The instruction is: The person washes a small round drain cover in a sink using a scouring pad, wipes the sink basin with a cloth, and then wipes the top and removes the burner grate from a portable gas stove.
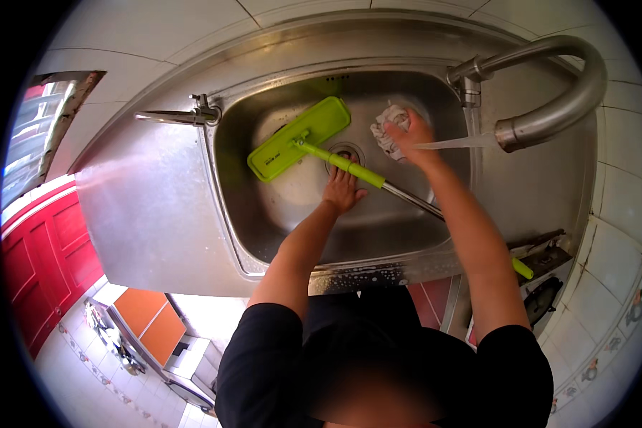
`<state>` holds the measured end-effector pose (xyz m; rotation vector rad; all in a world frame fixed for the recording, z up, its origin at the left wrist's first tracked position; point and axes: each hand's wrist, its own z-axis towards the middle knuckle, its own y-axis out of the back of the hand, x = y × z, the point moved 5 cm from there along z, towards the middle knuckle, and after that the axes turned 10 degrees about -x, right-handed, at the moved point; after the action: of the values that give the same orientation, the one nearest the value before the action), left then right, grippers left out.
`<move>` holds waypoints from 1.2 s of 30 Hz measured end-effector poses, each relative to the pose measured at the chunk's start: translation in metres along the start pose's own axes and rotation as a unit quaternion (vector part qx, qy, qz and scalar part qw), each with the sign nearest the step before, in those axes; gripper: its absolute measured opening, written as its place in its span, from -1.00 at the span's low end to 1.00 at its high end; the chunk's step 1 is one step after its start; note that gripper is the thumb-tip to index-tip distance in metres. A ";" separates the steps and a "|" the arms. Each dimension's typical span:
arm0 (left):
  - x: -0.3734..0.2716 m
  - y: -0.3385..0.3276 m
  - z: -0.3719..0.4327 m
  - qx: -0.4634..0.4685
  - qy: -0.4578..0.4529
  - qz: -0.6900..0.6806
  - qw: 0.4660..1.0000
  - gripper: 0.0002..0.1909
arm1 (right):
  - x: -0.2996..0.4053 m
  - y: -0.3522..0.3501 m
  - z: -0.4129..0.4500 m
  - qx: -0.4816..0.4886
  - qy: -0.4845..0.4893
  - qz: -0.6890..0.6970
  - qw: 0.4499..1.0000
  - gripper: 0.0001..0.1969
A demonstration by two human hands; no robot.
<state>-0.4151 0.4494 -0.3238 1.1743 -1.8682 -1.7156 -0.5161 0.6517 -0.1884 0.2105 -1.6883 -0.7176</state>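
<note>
A crumpled, pale wet cloth (390, 131) is gripped in my right hand (418, 140) at the right side of the steel sink basin (406, 230). Running water (455, 143) from the large faucet (553, 96) crosses my right wrist. My left hand (343, 191) reaches down at the drain (351, 151), its thumb spread and nothing seen in it; the fingertips are partly hidden beneath a green mop handle (357, 170). The green flat mop head (299, 140) leans in the basin's left part. Its steel pole (412, 199) slants right and passes under my right forearm.
A smaller tap (184, 115) stands at the basin's left corner. Steel countertop (155, 214) extends left. At the lower right, the mop's green grip end (522, 268) sticks out beside a stove (545, 262). A tiled wall (321, 12) runs behind.
</note>
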 end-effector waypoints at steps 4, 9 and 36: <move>0.001 -0.002 0.012 -0.033 0.001 -0.029 0.999 -0.07 | -0.011 0.002 0.002 0.029 -0.059 0.019 0.998 -0.56; 0.002 -0.005 0.007 -0.073 -0.002 -0.081 0.994 0.01 | 0.006 -0.008 -0.010 0.024 -0.073 0.012 0.997 -0.53; -0.057 0.150 0.098 0.054 0.200 -0.929 0.307 -0.56 | 0.094 0.039 -0.073 -0.198 0.138 -0.014 0.970 -0.46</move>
<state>-0.5030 0.5451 -0.1878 3.7557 0.7967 -0.9851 -0.4623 0.6103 -0.0833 0.0475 -1.2522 -0.9827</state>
